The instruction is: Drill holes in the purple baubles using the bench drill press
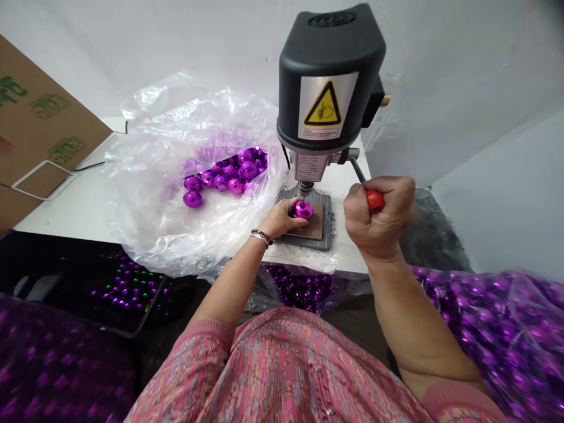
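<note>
A clear plastic bag (150, 194) is lying open on the white table (74, 205), just to the left of the left hand (279, 218). A heap of purple baubles (229, 173) is sitting inside it, beyond that hand. A cardboard box (39, 129) is leaning well out to the left, past the bag. A black crate (127, 291) is standing below and left of the left hand, holding small purple and green beads. A bulging sack of purple pieces (497, 317) is resting below and right of the right hand (374, 220). A white wall (462, 70) is standing behind both hands.
</note>
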The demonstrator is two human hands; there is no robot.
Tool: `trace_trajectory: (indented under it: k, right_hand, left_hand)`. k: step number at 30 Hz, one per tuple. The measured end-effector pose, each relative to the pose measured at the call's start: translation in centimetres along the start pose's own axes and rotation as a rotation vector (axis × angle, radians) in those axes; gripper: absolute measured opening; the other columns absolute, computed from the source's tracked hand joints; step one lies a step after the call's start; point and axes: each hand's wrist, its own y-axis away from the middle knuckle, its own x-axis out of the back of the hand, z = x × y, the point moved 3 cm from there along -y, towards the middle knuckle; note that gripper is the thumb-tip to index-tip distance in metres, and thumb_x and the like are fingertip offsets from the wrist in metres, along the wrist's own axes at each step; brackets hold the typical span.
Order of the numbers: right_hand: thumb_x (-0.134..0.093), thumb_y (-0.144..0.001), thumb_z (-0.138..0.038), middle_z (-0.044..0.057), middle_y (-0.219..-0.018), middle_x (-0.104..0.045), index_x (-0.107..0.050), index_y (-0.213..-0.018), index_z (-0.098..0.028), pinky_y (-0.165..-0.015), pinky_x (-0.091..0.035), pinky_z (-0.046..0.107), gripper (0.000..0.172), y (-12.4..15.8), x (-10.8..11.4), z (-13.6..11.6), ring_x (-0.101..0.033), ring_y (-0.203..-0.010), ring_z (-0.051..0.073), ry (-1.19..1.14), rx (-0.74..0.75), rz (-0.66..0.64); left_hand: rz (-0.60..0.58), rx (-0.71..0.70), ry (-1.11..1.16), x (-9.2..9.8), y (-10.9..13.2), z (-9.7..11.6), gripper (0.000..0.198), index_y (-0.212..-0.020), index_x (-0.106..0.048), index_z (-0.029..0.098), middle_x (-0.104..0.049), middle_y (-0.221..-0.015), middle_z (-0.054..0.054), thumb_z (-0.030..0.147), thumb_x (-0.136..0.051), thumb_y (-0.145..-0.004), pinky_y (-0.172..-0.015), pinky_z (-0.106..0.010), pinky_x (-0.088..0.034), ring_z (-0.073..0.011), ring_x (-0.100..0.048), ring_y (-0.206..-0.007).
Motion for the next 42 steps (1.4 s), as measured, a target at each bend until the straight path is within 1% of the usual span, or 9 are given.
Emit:
trace_trajectory:
  k: [3, 8, 21, 26, 29, 35, 38, 40, 42]
  right_hand:
    - [-0.051, -0.087, -0.028, 0.001, -0.073, -0.053, -0.051, -0.086, -0.020, -0.064, -0.046, 0.025, 0.008, 0.6, -0.2, -0.1, -0.053, -0.066, 0.010, 0.042, 0.056, 0.082]
    - [-0.050, -0.086, -0.028, 0.001, -0.072, -0.051, -0.048, -0.086, -0.021, -0.064, -0.046, 0.027, 0.007, 1.3, -0.8, 0.0, -0.052, -0.064, 0.011, 0.018, 0.041, 0.151]
    - [-0.046, -0.085, -0.038, -0.001, -0.062, -0.046, -0.040, -0.077, -0.022, -0.057, -0.043, 0.027, 0.019, 1.8, -1.3, 0.1, -0.047, -0.056, 0.011, -0.072, -0.049, 0.133]
    - [-0.051, -0.084, -0.038, -0.002, -0.063, -0.045, -0.044, -0.076, -0.021, -0.056, -0.039, 0.024, 0.020, -1.6, -0.5, -0.7, -0.044, -0.056, 0.008, -0.094, -0.101, 0.158]
    - [-0.053, -0.081, -0.037, -0.003, -0.063, -0.045, -0.047, -0.076, -0.018, -0.057, -0.037, 0.023, 0.020, -4.4, -0.2, -0.9, -0.040, -0.057, 0.006, -0.123, -0.192, 0.117]
    - [-0.056, -0.076, -0.037, -0.002, -0.066, -0.047, -0.047, -0.073, -0.017, -0.059, -0.036, 0.023, 0.022, -5.6, -0.2, -0.8, -0.040, -0.059, 0.005, -0.149, -0.222, 0.083]
    - [-0.055, -0.074, -0.038, -0.003, -0.066, -0.045, -0.045, -0.072, -0.017, -0.059, -0.036, 0.022, 0.023, -5.4, -0.3, -0.6, -0.040, -0.060, 0.005, -0.143, -0.230, 0.076]
    - [-0.054, -0.073, -0.038, -0.003, -0.067, -0.044, -0.044, -0.071, -0.017, -0.060, -0.037, 0.022, 0.023, -5.4, -0.3, -0.5, -0.041, -0.061, 0.005, -0.146, -0.230, 0.072]
    - [-0.055, -0.073, -0.038, -0.002, -0.067, -0.045, -0.044, -0.071, -0.017, -0.059, -0.037, 0.023, 0.024, -5.4, -0.1, -0.5, -0.041, -0.061, 0.005, -0.144, -0.227, 0.070]
  left_hand:
    - [-0.013, -0.032, 0.014, -0.1, -0.1, -0.1, 0.041, -0.105, -0.070, 0.016, -0.069, -0.097, -0.004, 0.026, -0.079, -0.066, -0.089, -0.032, -0.049, -0.0212, -0.062, -0.093]
    - [-0.002, -0.035, 0.028, -0.4, -0.4, -0.7, 0.048, -0.109, -0.069, 0.016, -0.069, -0.102, -0.005, 0.024, -0.081, -0.064, -0.093, -0.037, -0.048, -0.0215, -0.061, -0.095]
    - [0.012, -0.034, 0.057, -0.6, -0.4, -1.2, 0.048, -0.108, -0.070, 0.018, -0.069, -0.098, -0.004, 0.025, -0.082, -0.062, -0.093, -0.035, -0.048, -0.0199, -0.061, -0.092]
    - [-0.057, -0.011, 0.060, -0.5, 0.0, -0.7, 0.051, -0.116, -0.066, 0.016, -0.070, -0.101, -0.005, 0.026, -0.077, -0.067, -0.090, -0.035, -0.050, -0.0223, -0.064, -0.094]
    - [-0.054, -0.059, 0.112, -0.2, 0.8, -0.6, 0.061, -0.125, -0.062, 0.017, -0.068, -0.114, -0.006, 0.017, -0.075, -0.065, -0.098, -0.038, -0.049, -0.0241, -0.063, -0.104]
    - [-0.180, -0.215, 0.150, 2.0, 5.4, -0.7, 0.061, -0.122, -0.067, 0.020, -0.063, -0.132, -0.011, 0.012, -0.075, -0.062, -0.107, -0.040, -0.046, -0.0255, -0.060, -0.121]
    - [-0.005, -0.076, 0.289, 5.5, 6.2, -1.3, 0.049, -0.125, -0.066, 0.019, -0.068, -0.123, -0.011, 0.023, -0.067, -0.076, -0.093, -0.036, -0.054, -0.0197, -0.067, -0.102]
    - [0.241, 0.040, 0.304, 8.6, 5.1, -2.3, 0.040, -0.123, -0.067, 0.018, -0.072, -0.114, -0.009, 0.025, -0.058, -0.084, -0.084, -0.033, -0.056, -0.0170, -0.069, -0.089]
    - [0.495, 0.147, 0.187, 11.6, 3.1, -3.7, 0.036, -0.117, -0.069, 0.018, -0.073, -0.112, -0.009, 0.018, -0.054, -0.084, -0.087, -0.033, -0.054, -0.0178, -0.069, -0.091]
